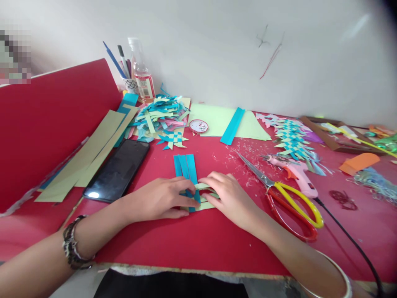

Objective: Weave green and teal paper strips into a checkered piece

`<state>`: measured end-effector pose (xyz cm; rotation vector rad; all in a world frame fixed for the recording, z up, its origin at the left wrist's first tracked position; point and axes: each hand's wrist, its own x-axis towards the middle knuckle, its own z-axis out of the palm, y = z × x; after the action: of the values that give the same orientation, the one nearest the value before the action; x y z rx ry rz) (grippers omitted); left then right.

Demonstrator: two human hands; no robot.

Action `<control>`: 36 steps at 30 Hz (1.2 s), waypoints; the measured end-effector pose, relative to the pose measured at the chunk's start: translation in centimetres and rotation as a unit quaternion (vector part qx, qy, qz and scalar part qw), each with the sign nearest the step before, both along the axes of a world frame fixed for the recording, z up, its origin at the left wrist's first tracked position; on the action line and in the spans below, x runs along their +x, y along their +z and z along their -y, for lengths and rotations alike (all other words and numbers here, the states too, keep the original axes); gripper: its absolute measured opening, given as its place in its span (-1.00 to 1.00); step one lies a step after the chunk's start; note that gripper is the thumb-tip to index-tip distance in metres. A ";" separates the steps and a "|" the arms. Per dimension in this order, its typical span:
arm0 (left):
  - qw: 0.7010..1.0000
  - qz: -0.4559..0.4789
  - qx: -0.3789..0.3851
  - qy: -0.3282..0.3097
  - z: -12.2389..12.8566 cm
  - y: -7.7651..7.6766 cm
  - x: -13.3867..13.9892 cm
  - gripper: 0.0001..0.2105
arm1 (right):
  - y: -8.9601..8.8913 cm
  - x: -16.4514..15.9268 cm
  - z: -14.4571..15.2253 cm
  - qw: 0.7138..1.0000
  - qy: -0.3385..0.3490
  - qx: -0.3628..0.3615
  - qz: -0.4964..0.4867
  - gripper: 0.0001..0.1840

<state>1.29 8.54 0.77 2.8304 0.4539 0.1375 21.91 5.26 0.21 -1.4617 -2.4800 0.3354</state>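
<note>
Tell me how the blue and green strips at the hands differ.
The blue strips run away from the person; the green strips run sideways. The blue strips stick out beyond the left hand; the green strips reach the right hand. Both are narrow and partly hidden.

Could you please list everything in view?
table: one, red, beneath
narrow strips: three, blue, centre
cross strips: several, green, centre
smartphone: one, black, left
scissors: one, red-yellow, right
glue gun: one, pink, right
woven chain: one, blue-green, right
sheets: several, green, back
wide strip: one, blue, on sheets
disc: one, white, near sheets
paper pile: one, multicoloured, back left
bottle: one, clear, behind pile
pen cup: one, white, beside bottle
long strips: several, green, blue, left
tray: one, brown, right
paper piece: one, orange, right
left hand: one, on narrow strips
right hand: one, on cross strips
</note>
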 end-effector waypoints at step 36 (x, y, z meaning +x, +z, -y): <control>0.994 -0.060 0.023 0.084 0.1 -1.1 -0.2 -0.42 | -0.2 0.2 -1.1 0.988 -0.035 -0.100 -0.113 -0.74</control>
<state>1.04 8.48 -0.30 2.8525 0.7244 0.0100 22.07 6.32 0.01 -1.4873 -2.2637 0.7122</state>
